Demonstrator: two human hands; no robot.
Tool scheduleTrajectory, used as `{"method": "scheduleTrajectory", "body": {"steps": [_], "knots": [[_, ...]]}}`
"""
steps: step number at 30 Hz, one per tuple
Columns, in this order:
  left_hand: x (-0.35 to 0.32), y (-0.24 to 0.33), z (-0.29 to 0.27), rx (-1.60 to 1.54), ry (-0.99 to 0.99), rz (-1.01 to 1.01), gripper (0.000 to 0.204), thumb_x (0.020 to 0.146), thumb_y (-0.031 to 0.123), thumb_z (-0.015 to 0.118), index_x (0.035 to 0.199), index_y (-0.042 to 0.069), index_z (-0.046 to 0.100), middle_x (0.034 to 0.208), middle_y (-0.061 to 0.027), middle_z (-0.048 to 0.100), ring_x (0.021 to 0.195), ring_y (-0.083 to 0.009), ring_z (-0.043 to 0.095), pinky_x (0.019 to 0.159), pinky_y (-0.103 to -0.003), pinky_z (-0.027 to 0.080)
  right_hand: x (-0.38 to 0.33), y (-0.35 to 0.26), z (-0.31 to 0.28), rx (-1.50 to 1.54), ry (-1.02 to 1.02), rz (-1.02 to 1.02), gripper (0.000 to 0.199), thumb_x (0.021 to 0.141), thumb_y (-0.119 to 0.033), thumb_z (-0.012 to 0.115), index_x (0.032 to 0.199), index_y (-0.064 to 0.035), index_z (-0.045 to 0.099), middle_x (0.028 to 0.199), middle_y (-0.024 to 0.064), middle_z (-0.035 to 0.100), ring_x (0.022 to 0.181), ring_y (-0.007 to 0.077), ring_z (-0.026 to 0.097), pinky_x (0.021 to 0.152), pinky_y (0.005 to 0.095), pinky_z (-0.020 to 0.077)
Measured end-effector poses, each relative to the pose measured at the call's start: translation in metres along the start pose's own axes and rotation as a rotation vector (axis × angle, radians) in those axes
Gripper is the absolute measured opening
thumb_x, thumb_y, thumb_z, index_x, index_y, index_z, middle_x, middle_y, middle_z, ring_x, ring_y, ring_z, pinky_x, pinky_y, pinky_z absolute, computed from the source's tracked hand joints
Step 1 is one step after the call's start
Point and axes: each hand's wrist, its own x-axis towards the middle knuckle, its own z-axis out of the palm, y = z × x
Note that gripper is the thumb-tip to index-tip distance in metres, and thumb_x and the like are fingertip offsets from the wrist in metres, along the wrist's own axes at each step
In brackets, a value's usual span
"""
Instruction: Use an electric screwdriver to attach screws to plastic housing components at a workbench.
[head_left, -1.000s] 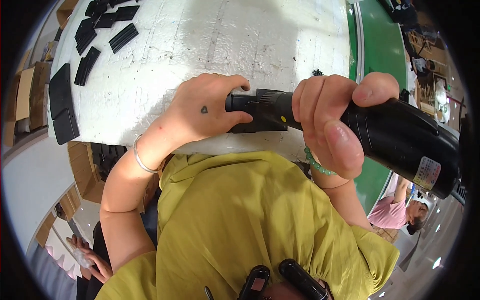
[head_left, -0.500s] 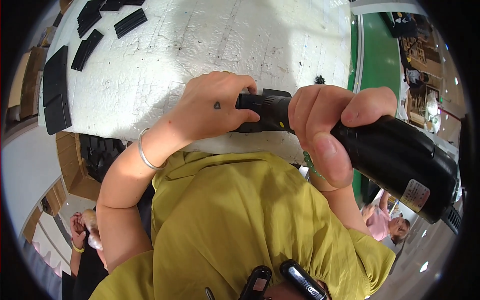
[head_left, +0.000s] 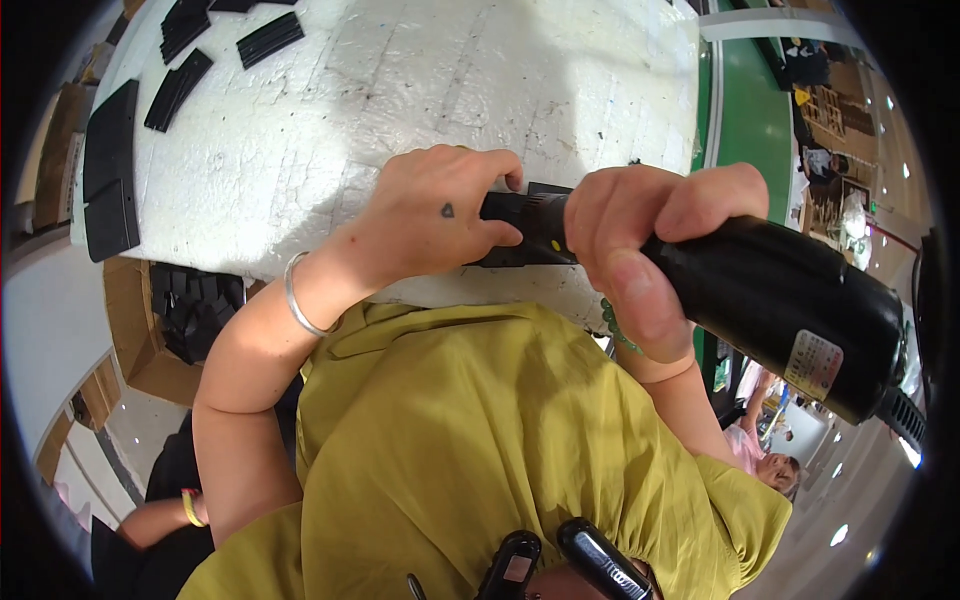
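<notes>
My right hand [head_left: 640, 240] is wrapped round a thick black corded power tool [head_left: 790, 305], which looks like an electric screwdriver. Its ribbed front end reaches toward a flat black plastic part [head_left: 515, 252] near the table's front edge. The tip of the tool is hidden. My left hand [head_left: 430, 210] pinches the black part from the left, thumb and forefinger curled round its end. The other left fingers are out of sight beneath the hand.
Several ribbed black plastic pieces [head_left: 270, 40] lie at the far left of the white-covered table [head_left: 440, 80]. Larger black panels [head_left: 110, 180] rest along the left edge. Below stands a cardboard box [head_left: 140, 340] with black parts. Other people are nearby on both sides.
The tool and my right hand have shifted slightly left, toward my left hand, which keeps its hold. A person's hand at lower left has moved down.
</notes>
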Motion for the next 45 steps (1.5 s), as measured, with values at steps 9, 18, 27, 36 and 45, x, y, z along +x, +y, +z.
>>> {"method": "scheduleTrajectory", "body": {"steps": [9,18,27,36,45], "knots": [[-0.007,-0.012,-0.077,-0.228,0.383,-0.355,0.041,0.075,0.022,0.072,0.109,0.004,0.059,0.082,0.0018,0.048,0.071,-0.0083,0.045,0.066,-0.022,0.038,0.025,0.007,-0.081,0.079,0.475,-0.221,0.031,0.076,-0.005,0.049,0.107,-0.0073,0.045,0.058,-0.0002,0.035,0.048,0.0116,0.034,0.053,0.0283,0.0352],[-0.027,-0.033,-0.107,0.099,0.568,-0.374,0.017,0.082,0.019,0.066,0.091,0.004,0.064,0.071,0.0041,0.048,0.066,-0.0044,0.042,0.060,-0.018,0.034,0.028,0.051,-0.106,0.054,0.661,-0.076,0.029,0.073,0.002,0.051,0.101,0.0000,0.045,0.060,0.0058,0.044,0.050,0.0150,0.042,0.053,0.0309,0.0399],[0.066,0.018,-0.014,0.247,0.294,0.219,0.026,0.076,0.021,0.069,0.096,0.005,0.066,0.091,-0.0077,0.065,0.106,-0.0318,0.049,0.094,-0.042,0.035,0.015,0.021,-0.093,0.297,0.553,-0.227,0.033,0.076,0.004,0.047,0.108,-0.0007,0.042,0.059,0.0038,0.042,0.048,0.0126,0.039,0.052,0.0297,0.0375],[0.074,0.033,-0.002,0.060,0.194,0.362,0.007,0.074,0.013,0.068,0.074,0.006,0.068,0.070,-0.0038,0.064,0.093,-0.0259,0.055,0.087,-0.038,0.040,0.002,-0.023,-0.079,0.286,0.287,-0.316,0.037,0.077,-0.009,0.047,0.114,-0.0138,0.050,0.060,-0.0058,0.041,0.054,0.0074,0.041,0.061,0.0250,0.0347],[0.068,0.034,0.003,-0.144,0.063,0.517,0.005,0.076,0.008,0.064,0.079,0.004,0.066,0.071,-0.0059,0.064,0.072,-0.0229,0.058,0.081,-0.033,0.045,-0.006,-0.039,-0.075,0.310,0.137,-0.313,0.037,0.075,-0.007,0.051,0.112,-0.0129,0.051,0.058,-0.0068,0.045,0.053,0.0059,0.042,0.060,0.0232,0.0343]]}}
